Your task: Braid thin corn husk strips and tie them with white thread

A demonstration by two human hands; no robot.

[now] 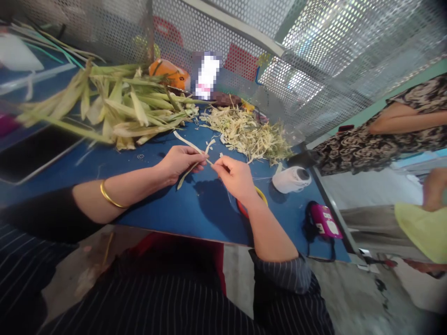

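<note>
My left hand (183, 164) pinches pale husk strips (188, 141) that cross one another at its fingertips, above the blue table (167, 209). Close beside it on the right, my right hand (235, 176) has its fingers closed on the end of the same strips. Beyond my hands lies a pile of thin shredded strips (244, 130). A larger heap of green-yellow corn husks (129, 104) spreads to the left of that pile. The white spool of thread (291, 179) stands right of my right hand, and a red and yellow ring (262, 196) is partly hidden behind my right wrist.
A magenta device (325, 219) with a black strap lies near the right table edge. At the back are an orange bag (169, 73) and a lit phone (207, 76). A dark tray-like object (35, 151) lies left. People are on the right, beyond the table.
</note>
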